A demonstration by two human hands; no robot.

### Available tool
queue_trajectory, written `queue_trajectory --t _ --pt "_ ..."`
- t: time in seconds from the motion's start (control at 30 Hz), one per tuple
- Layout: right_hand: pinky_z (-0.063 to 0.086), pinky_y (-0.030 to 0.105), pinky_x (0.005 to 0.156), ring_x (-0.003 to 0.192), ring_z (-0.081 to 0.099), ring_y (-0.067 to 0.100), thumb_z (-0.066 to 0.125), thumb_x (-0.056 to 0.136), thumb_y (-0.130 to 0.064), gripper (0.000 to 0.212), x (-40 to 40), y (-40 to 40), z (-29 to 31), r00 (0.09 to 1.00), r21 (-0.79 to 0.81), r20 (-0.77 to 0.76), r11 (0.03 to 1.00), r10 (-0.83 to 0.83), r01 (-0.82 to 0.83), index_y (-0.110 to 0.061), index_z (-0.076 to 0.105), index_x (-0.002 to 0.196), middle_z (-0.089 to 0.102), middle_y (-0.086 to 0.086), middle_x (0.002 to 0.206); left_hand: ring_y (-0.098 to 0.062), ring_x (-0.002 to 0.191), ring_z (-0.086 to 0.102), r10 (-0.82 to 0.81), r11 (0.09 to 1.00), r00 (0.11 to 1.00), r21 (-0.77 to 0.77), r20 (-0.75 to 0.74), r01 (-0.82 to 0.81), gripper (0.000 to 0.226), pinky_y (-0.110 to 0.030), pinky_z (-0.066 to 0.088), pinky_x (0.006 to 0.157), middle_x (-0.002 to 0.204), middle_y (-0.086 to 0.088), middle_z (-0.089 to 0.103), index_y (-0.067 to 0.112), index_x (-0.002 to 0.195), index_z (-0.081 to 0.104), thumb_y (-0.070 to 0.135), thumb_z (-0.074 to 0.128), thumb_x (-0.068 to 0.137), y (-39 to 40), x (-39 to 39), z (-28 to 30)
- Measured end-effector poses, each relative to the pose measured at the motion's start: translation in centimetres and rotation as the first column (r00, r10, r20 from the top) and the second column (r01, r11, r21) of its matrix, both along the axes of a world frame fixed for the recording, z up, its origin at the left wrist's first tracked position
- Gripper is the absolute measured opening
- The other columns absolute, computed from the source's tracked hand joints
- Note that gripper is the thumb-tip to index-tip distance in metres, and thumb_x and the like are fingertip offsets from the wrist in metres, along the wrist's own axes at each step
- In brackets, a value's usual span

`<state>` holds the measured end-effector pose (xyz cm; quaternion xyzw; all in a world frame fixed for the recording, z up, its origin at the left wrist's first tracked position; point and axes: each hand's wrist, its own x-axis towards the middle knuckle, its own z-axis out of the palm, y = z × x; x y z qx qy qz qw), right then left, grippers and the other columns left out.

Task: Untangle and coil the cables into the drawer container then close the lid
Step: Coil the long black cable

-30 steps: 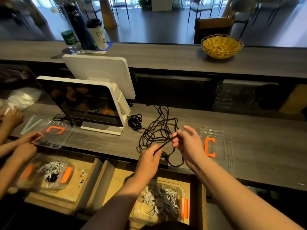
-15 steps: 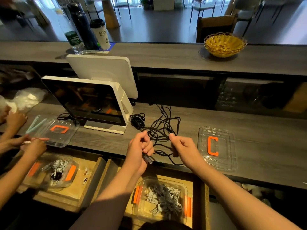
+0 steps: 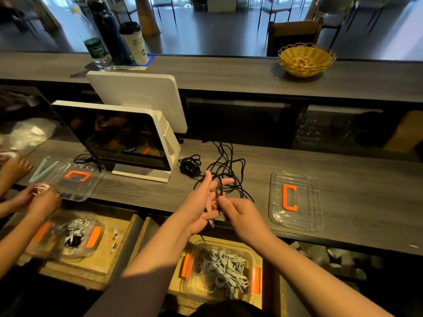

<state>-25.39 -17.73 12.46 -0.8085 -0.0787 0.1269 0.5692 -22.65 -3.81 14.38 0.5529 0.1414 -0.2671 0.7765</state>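
Black cable (image 3: 225,170) lay in a loose tangle on the bench (image 3: 343,179), near end drawn up to your hands at the front edge. Your left hand (image 3: 199,202) was spread, fingers straight, with a strand passing over them and a plug end hanging just below the palm. Your right hand (image 3: 240,213) pinched the strand just beside the left fingers.

Step, as judged: start of the coil, first wraps going round the left hand. Most of the tangle not yet drawn in. Next move calls for pulling slack free of the knots while the right hand feeds turns, keeping the left spread.

Container (image 3: 219,271) sat in the open drawer (image 3: 272,259) below your hands, pale cables already in it. Its lid (image 3: 294,201), clear with an orange handle, lay on the bench to your right, well apart from the tangle.

A white monitor (image 3: 119,138) stood to the left. Another person's hands (image 3: 43,197) worked at a second lid and drawer farther left. The back counter carried bottles, a cup and a yellow basket (image 3: 305,59); a dim room with chairs lay beyond.
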Motion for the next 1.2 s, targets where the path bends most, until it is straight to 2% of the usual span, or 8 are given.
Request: queue_trajectory --t 0.1,0.23,0.37,0.53,0.63,0.73,0.97,1.2 --pt "0.035 0.026 0.054 0.051 0.044 0.001 0.046 0.103 -0.037 0.041 -0.2 0.2 -0.1 1.000 -0.018 0.000 1.000 0.022 -0.022 -0.029 0.063 0.067 0.053 -0.010 0.055 -0.020 0.095 0.058 0.049 0.999 0.999 -0.018 0.012 -0.049 0.072 -0.030 0.051 0.072 0.108 -0.011 0.063 0.020 0.099 0.079 0.064 0.022 0.100 0.0 -0.2 0.0" --pt "0.040 0.029 0.058 0.054 0.048 0.001 0.048 0.102 -0.038 0.036 -0.4 0.5 -0.1 1.000 -0.030 0.007 0.999 0.020 -0.020 -0.028 0.061 0.071 0.056 -0.009 0.060 -0.027 0.109 0.061 0.079 0.994 0.997 -0.080 0.012 -0.078 0.070 -0.047 0.042 0.107 0.105 -0.013 0.071 0.016 0.097 0.079 0.059 0.024 0.103 0.3 -0.4 -0.1" --pt "0.039 0.015 0.057 0.062 0.055 -0.002 0.047 0.103 -0.035 0.024 -1.0 0.9 0.2 0.999 -0.015 0.033 0.999 -0.034 0.034 -0.032 0.059 0.082 0.060 -0.012 0.069 -0.024 0.100 0.067 0.072 0.989 0.997 -0.131 -0.016 -0.073 0.069 -0.041 0.048 0.096 0.103 -0.015 0.071 0.010 0.106 0.071 0.058 0.021 0.104 0.4 -0.7 0.1" --pt "0.036 0.019 0.054 0.053 0.047 0.001 0.047 0.104 -0.029 0.035 -1.7 1.7 0.0 0.997 0.076 -0.023 0.994 0.077 -0.075 -0.022 0.061 0.072 0.053 -0.009 0.057 -0.019 0.084 0.070 0.102 0.994 0.994 -0.040 0.044 -0.100 0.067 -0.036 0.052 0.083 0.084 -0.008 0.069 0.009 0.104 0.067 0.058 0.022 0.104 0.3 -0.6 0.7" --pt "0.035 0.019 0.053 0.049 0.044 0.000 0.045 0.104 -0.032 0.039 -1.8 2.4 0.0 0.988 0.079 -0.095 0.990 0.121 -0.114 -0.018 0.061 0.071 0.052 -0.007 0.054 -0.011 0.051 0.049 0.242 0.965 0.970 -0.105 0.010 -0.240 0.057 -0.027 0.044 0.055 0.061 0.001 0.048 0.010 0.100 0.059 0.057 0.027 0.104 -0.1 -0.8 0.8" --pt "0.035 0.024 0.056 0.053 0.042 0.002 0.041 0.105 -0.036 0.042 -2.3 2.9 -0.4 0.988 0.046 -0.072 0.990 0.139 -0.136 -0.024 0.056 0.069 0.050 -0.008 0.057 -0.006 0.037 0.027 0.334 0.930 0.942 -0.175 0.027 -0.324 0.053 -0.020 0.027 0.034 0.055 0.004 0.033 0.013 0.096 0.055 0.059 0.030 0.103 0.0 -1.0 0.6" --pt "0.038 0.031 0.062 0.060 0.046 0.008 0.036 0.106 -0.039 0.041 -3.8 2.9 -1.5 0.980 0.033 -0.122 0.988 0.156 -0.153 -0.022 0.059 0.076 0.050 -0.005 0.063 -0.006 0.038 0.025 0.386 0.918 0.920 -0.126 0.066 -0.376 0.063 -0.021 0.025 0.037 0.052 0.006 0.031 0.011 0.097 0.058 0.064 0.024 0.101 0.9 -0.6 0.6" --pt "0.036 0.033 0.058 0.054 0.043 0.012 0.037 0.106 -0.040 0.048 -4.2 3.9 -0.9 0.978 0.048 -0.170 0.993 0.118 -0.111 -0.020 0.060 0.070 0.046 -0.004 0.056 -0.007 0.037 0.025 0.341 0.931 0.938 -0.117 -0.065 -0.347 0.069 -0.021 0.022 0.036 0.051 0.006 0.028 0.008 0.094 0.058 0.070 0.028 0.098 0.9 -0.8 0.2"
